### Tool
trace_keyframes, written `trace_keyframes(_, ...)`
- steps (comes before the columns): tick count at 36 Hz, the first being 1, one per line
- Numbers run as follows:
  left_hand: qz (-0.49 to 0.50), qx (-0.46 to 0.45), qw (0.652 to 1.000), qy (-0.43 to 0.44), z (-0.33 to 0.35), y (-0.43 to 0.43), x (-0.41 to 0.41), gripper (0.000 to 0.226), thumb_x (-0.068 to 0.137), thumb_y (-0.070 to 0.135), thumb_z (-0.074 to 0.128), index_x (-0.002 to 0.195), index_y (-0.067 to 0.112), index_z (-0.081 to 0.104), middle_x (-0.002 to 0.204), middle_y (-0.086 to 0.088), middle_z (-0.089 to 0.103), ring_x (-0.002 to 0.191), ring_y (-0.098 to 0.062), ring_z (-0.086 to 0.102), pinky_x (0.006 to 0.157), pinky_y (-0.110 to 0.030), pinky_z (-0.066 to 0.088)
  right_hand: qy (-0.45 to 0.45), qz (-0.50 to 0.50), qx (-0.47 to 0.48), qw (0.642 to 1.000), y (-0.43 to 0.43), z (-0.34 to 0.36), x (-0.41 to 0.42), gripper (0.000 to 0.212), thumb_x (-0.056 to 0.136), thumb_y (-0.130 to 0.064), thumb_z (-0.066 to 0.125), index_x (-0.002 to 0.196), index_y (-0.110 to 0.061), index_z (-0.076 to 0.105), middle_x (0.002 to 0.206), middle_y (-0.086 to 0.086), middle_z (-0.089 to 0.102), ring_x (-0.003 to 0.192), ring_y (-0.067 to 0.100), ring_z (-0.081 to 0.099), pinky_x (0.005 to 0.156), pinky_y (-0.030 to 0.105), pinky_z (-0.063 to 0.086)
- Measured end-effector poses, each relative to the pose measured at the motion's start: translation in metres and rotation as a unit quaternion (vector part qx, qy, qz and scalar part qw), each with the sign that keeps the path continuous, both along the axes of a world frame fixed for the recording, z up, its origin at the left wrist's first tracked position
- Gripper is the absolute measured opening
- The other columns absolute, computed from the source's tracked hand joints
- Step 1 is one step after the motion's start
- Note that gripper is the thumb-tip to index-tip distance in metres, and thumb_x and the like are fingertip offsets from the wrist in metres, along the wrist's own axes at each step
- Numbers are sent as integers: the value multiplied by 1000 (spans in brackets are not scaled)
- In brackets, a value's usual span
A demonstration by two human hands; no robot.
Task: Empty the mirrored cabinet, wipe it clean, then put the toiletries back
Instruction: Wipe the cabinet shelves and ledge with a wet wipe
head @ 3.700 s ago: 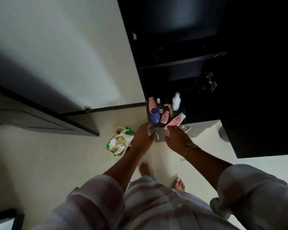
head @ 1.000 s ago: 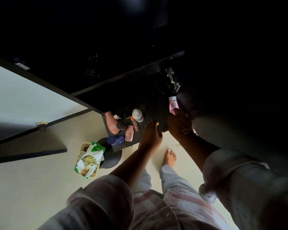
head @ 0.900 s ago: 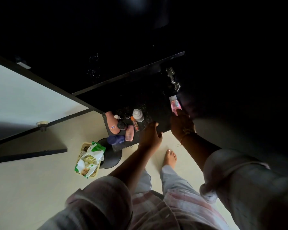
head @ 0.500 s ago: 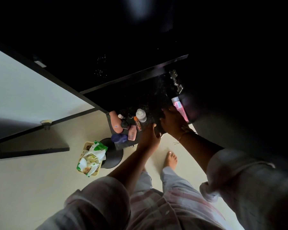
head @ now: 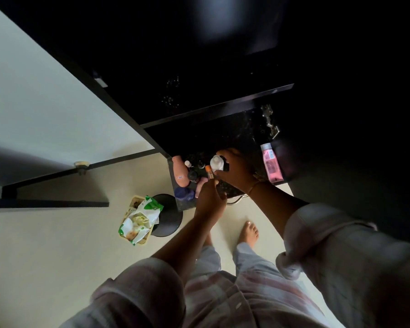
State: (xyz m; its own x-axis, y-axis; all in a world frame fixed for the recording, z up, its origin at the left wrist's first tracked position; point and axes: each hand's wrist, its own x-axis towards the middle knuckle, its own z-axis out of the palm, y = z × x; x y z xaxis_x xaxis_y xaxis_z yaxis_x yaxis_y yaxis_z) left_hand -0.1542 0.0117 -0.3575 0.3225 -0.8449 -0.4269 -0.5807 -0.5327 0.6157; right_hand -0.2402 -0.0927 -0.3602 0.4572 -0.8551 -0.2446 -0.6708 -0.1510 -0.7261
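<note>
The dark mirrored cabinet [head: 223, 110] stands open. Its bottom shelf holds a peach bottle [head: 180, 172], a blue bottle [head: 184, 193], a pink bottle [head: 200, 185], an orange tube [head: 208, 171] and small dark bottles. A pink tube [head: 271, 165] leans at the shelf's right end, free of both hands. My right hand [head: 238, 172] curls round a white bottle [head: 217, 162] on the shelf. Just below, my left hand [head: 210, 201] is at the shelf's front edge, its fingertips reaching the foot of the orange tube. The back of the hand hides whether it holds anything.
A black round stool [head: 168, 216] stands on the pale floor below the shelf, with a basket of green-and-white packets [head: 139, 218] beside it. A metal hinge [head: 269, 121] sits on the cabinet's right wall. My bare feet [head: 247, 233] are under the shelf.
My right hand let go of the pink tube at the shelf's right end and moved left onto the white bottle. My left hand rose slightly from the shelf edge toward the orange tube.
</note>
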Motion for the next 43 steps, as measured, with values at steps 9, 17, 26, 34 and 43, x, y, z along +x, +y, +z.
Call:
trace_keyframes(9, -2, 15, 1000, 3, 3, -1, 1, 45, 89, 17, 61, 132, 7, 49, 131, -10, 54, 119, -21, 53, 99, -31, 47, -1, -21, -36, 999, -1, 3, -12, 40, 73, -31, 76, 109, -18, 65, 105, 4, 67, 91, 21, 65, 75, 33, 54)
trace_keyframes(17, -25, 12, 999, -18, 6, -15, -5, 46, 91, 20, 60, 134, 7, 50, 133, -11, 55, 124, -22, 50, 108, -35, 37, 48, -178, -126, 975, -19, 14, -36, 20, 87, -29, 64, 91, -9, 67, 91, 13, 69, 84, 34, 65, 71, 37, 52)
trace_keyframes(26, -62, 30, 996, -52, 6, -26, -8, 47, 93, 27, 58, 136, 13, 48, 134, -7, 54, 123, -19, 47, 98, -24, 35, 72, -268, -100, 956, -49, 10, -52, 33, 93, -42, 44, 88, -16, 64, 82, 2, 67, 78, 27, 66, 64, 22, 37)
trace_keyframes(34, -66, 35, 995, -62, 7, -31, -8, 45, 91, 24, 59, 134, 11, 51, 133, -8, 56, 123, -22, 48, 99, -25, 32, 87, -284, -80, 951, -55, 8, -53, 31, 95, -45, 43, 103, -20, 60, 100, 4, 69, 92, 30, 66, 74, 30, 47)
trace_keyframes(43, -72, 31, 996, -51, 19, -31, -8, 47, 90, 27, 60, 133, 11, 52, 132, -9, 58, 123, -23, 52, 106, -32, 37, 86, -279, -59, 955, -45, 14, -56, 27, 91, -38, 58, 106, -17, 64, 103, 10, 70, 97, 32, 66, 79, 32, 51)
